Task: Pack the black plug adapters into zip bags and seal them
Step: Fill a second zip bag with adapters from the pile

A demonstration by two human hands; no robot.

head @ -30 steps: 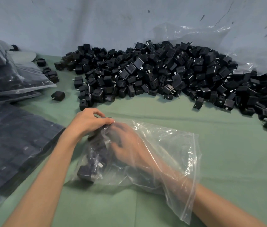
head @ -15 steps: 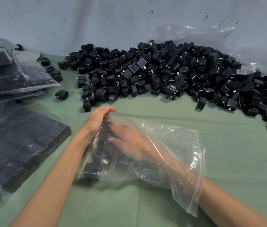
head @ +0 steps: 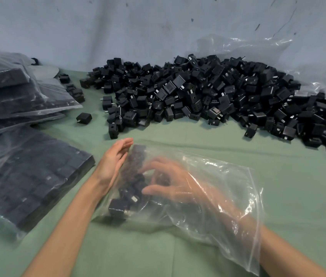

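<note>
- The left hand (head: pixel 112 162) stands edge-on against the outside of the clear zip bag (head: pixel 228 198), its fingers (head: pixel 125 143) straight and released, holding nothing
- The right hand (head: pixel 174 182) is inside the bag, fingers (head: pixel 155 163) spread and barely bent over black plug adapters (head: pixel 118 206) gathered at the bag's left end, gripping none
- The bag lies on the green desk (head: pixel 298 196), near the loose adapter pile (head: pixel 208 96); filled bags (head: pixel 28 172) lie at left

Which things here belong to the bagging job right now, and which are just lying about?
In the job: open zip bag; adapters inside it; right hand in the bag; left hand flat against its outside; loose adapter pile.
Lying about: packed bags at left; stray adapter beside them; crumpled clear plastic behind the pile.
</note>
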